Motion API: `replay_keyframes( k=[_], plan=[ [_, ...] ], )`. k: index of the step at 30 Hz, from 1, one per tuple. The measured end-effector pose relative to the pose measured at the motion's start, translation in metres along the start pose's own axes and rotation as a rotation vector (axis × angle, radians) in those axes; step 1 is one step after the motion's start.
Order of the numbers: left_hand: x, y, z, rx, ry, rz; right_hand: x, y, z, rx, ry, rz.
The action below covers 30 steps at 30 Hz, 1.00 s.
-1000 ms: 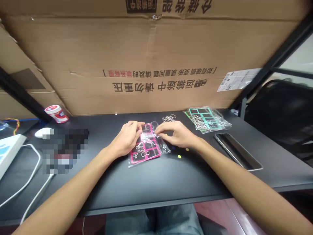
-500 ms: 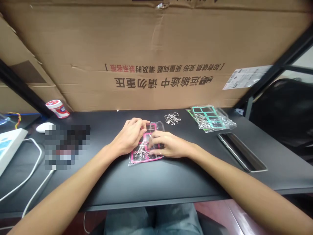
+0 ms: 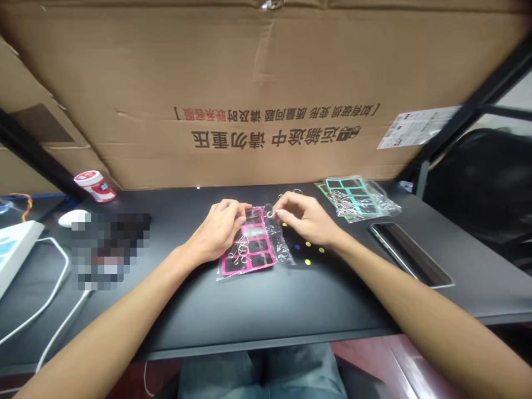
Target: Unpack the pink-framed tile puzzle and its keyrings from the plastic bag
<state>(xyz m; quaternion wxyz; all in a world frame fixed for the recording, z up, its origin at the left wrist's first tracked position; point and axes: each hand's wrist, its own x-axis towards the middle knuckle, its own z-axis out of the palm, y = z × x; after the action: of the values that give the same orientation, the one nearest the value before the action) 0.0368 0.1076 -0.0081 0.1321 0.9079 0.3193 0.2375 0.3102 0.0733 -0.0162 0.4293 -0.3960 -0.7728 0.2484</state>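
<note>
Near the middle of the frame, the person's left hand (image 3: 216, 231) lies palm down on the left part of a pink-bordered card (image 3: 251, 244) inside a clear bag. Its forearm slants up from the lower left corner, and its fingers are bent, with the tips toward the card's top; whether they pinch the bag or only press on it cannot be told.

The right hand (image 3: 310, 220) arches just right of the bag, its forearm rising from the lower right corner. Thumb and index finger meet at the tips, clamped on a small metal ring (image 3: 269, 215) over the bag's transparent flap (image 3: 280, 244). More metal rings (image 3: 240, 255) lie on the card's lower left part.

Below the bag, a broad stretch of the dark desk (image 3: 257, 310) runs to the front edge at the bottom of the frame. Small yellow discs (image 3: 307, 262) and a blue disc (image 3: 297, 247) lie beneath and beside the right hand. Farther right, a phone (image 3: 411, 255) and a teal-bordered card (image 3: 357, 195) bound that side; a cardboard panel (image 3: 249, 66) stands along the back edge.
</note>
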Motion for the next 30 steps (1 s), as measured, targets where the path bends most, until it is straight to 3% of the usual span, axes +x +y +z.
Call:
replay_keyframes(
  k=[4,7,10,12,16,19,25,30],
  plan=[
    [0.000,0.000,0.000,-0.002,0.003,0.001,0.006,0.027,-0.019,-0.294,0.244,0.156],
    [0.000,-0.001,0.000,-0.004,0.007,0.002,0.006,0.045,-0.026,-0.545,0.242,0.202],
    [0.000,-0.002,0.001,0.002,0.018,-0.003,0.005,0.044,-0.025,-0.600,0.195,0.090],
    [0.001,-0.002,0.002,0.006,0.025,0.000,0.004,0.029,-0.017,-0.484,0.132,-0.061],
    [0.000,-0.001,0.002,-0.009,0.036,0.029,0.000,-0.003,0.010,-0.191,-0.186,-0.256],
    [0.000,-0.001,0.002,-0.011,0.052,0.054,-0.004,-0.008,0.029,-0.202,-0.382,-0.291],
    [-0.002,0.001,0.003,0.005,0.029,0.072,-0.005,0.000,0.039,-0.379,-0.393,-0.305],
    [-0.002,0.002,0.004,0.002,0.035,0.071,-0.003,-0.004,0.036,-0.379,-0.370,-0.238]
  ],
)
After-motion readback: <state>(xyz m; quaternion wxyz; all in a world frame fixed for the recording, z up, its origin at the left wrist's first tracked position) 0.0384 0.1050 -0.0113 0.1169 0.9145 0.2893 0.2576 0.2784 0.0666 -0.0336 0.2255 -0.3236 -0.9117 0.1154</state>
